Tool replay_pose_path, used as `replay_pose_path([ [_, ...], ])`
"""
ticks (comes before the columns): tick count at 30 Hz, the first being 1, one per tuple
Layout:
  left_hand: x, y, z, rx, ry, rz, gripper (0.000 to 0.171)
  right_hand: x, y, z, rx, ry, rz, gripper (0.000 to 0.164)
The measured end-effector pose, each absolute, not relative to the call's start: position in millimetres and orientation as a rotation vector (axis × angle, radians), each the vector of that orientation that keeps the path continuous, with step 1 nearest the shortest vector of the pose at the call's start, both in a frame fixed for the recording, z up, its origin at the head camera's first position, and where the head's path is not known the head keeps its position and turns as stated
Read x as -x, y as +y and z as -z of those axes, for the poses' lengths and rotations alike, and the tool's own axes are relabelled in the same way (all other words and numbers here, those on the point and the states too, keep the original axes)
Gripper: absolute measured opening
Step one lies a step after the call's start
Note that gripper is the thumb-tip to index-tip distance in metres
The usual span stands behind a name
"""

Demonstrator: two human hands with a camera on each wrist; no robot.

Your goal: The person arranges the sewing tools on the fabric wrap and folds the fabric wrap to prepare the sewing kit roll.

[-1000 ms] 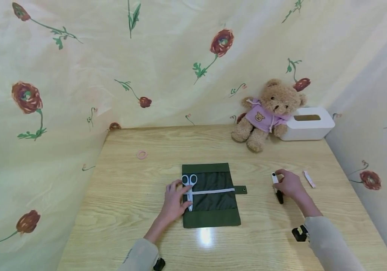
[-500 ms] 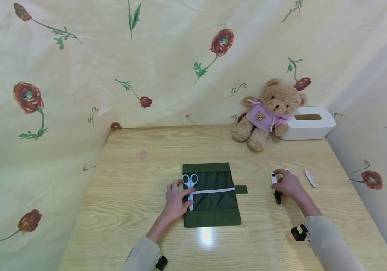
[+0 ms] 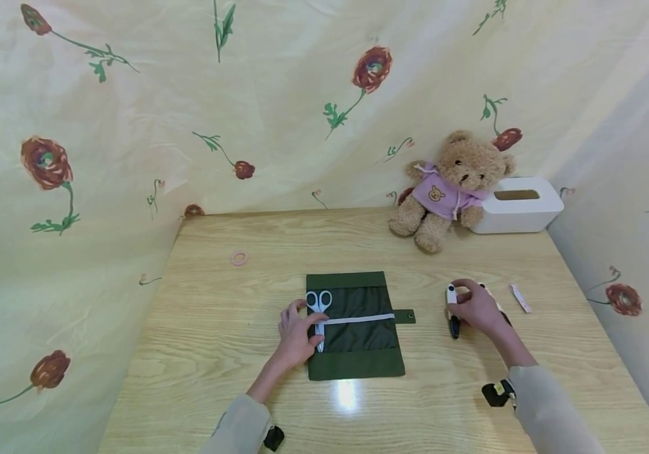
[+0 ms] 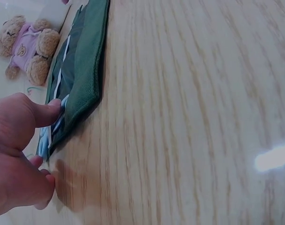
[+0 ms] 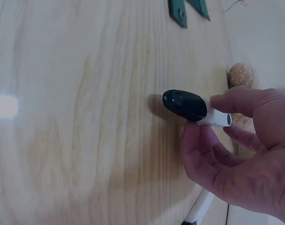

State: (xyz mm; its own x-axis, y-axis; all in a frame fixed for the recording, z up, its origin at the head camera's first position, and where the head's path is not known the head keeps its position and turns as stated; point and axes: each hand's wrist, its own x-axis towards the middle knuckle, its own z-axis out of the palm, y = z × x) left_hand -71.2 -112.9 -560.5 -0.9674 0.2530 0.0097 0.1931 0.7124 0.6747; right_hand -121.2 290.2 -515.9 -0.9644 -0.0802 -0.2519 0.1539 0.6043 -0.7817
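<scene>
A dark green fabric roll-up case (image 3: 358, 367) lies unfolded on the wooden table, with a white elastic band across it. White-handled scissors (image 3: 319, 301) lie at its left side under the band. My left hand (image 3: 294, 335) rests at that edge, its thumb and forefinger touching the scissors; its other fingertips are by the case's border. To the right of the case, my right hand (image 3: 479, 309) pinches a white marker (image 5: 186, 104) with a black cap, its capped end pointing toward me. A second white and black marker (image 5: 201, 206) lies behind that hand, partly hidden by it.
A small pinkish-white strip (image 3: 520, 299) lies right of the right hand. The pink ring (image 3: 239, 258) is at the back left. Along the back wall sit a teddy bear (image 3: 440, 195) and a white tissue box (image 3: 520, 217). The case's snap strap (image 3: 405, 316) sticks out rightward.
The right hand has moved slightly left with the marker, uncovering more of the second marker behind it. The left hand has stayed on the scissors.
</scene>
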Motion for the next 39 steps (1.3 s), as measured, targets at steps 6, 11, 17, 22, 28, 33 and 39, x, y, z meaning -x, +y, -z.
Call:
replay_pose_path([
  [6, 71.2, -112.0, 559.7, -0.328, 2.816, -1.113, 0.03, 126.6, 268.5, 511.0, -0.065, 2.45, 1.464, 0.063],
  [11, 71.2, -111.4, 558.6, -0.311, 2.809, -1.126, 0.03, 134.4, 240.7, 507.7, -0.018, 2.377, 1.584, 0.063],
  [17, 70.9, -112.3, 559.7, -0.298, 2.801, -1.136, 0.03, 144.2, 199.1, 507.8, 0.041, 2.344, 1.627, 0.06],
  [22, 70.5, -110.5, 561.9, -0.315, 2.811, -1.129, 0.03, 149.9, 169.3, 511.4, 0.07, 2.329, 1.645, 0.059],
  [28, 72.3, -109.4, 565.6, -0.328, 2.806, -1.135, 0.03, 154.6, 142.5, 513.2, 0.124, 2.361, 1.651, 0.059],
  [33, 73.8, -110.5, 565.2, -0.32, 2.801, -1.133, 0.029, 158.1, 119.9, 514.1, 0.109, 2.391, 1.631, 0.057],
  [39, 73.5, -111.5, 563.9, -0.31, 2.795, -1.115, 0.03, 159.3, 95.8, 518.2, 0.088, 2.42, 1.578, 0.057],
])
